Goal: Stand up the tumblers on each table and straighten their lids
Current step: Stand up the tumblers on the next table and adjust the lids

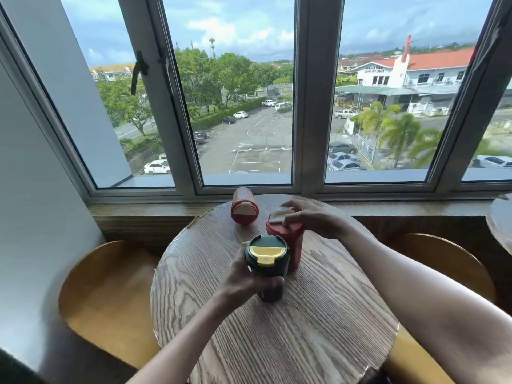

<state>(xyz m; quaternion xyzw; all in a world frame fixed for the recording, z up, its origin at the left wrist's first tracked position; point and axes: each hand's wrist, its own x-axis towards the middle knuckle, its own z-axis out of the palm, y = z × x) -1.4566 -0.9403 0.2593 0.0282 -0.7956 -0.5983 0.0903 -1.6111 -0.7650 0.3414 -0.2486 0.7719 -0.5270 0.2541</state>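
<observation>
Three tumblers are on the round wooden table [277, 328]. A dark green tumbler [267, 261] with a yellow lid flap stands upright near the table's middle, and my left hand [246, 284] is wrapped around its body. Just behind it stands a red tumbler [288, 245]. My right hand [310, 217] rests on top of its lid, fingers on the pale flap. A second red tumbler [243, 206] lies on its side at the far edge, lid facing me.
Wooden stools stand at the left [108, 295] and right [448, 261] of the table. A window sill [144, 209] and large windows run behind it. Another round table's edge [501, 220] shows at the far right.
</observation>
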